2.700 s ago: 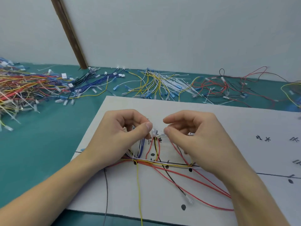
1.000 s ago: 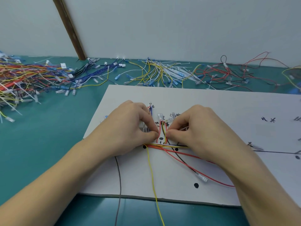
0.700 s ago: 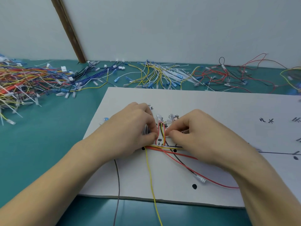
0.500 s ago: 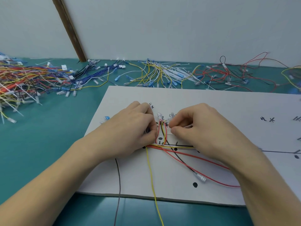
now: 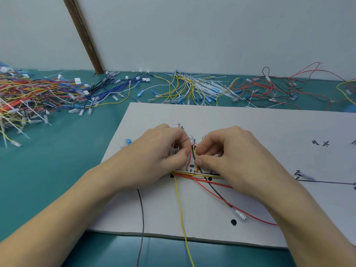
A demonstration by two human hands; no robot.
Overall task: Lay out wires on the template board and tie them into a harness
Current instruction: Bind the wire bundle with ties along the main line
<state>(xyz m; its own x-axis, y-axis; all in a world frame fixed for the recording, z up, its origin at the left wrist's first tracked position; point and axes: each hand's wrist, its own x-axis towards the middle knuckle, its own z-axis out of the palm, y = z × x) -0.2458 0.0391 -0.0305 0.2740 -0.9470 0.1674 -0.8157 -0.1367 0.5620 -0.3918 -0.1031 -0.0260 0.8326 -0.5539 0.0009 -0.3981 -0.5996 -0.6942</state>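
A white template board (image 5: 250, 122) with black dots and marks lies on the teal table. On it runs a bundle of red, yellow, black and white wires (image 5: 194, 175). My left hand (image 5: 159, 157) and my right hand (image 5: 229, 157) sit close together above the bundle, fingers curled. Both pinch the short upright branch of red, yellow and black wires (image 5: 193, 157) between thumb and fingertips. A yellow wire (image 5: 181, 211) trails toward me off the board. A red wire (image 5: 250, 215) and a black wire with a clear terminal (image 5: 238, 215) run to the lower right.
Loose wire heaps lie along the back of the table: a multicoloured pile (image 5: 23, 99) at left, blue wires (image 5: 115, 87), yellow and white wires with cable ties (image 5: 192, 89), red and black wires (image 5: 279, 89) at right. A brown wooden strip (image 5: 82, 33) leans on the wall.
Both hands have come down from a raised pinch to the board and now work at the upright wire branch. In the last half second they barely shift; the right thumb moved lower.
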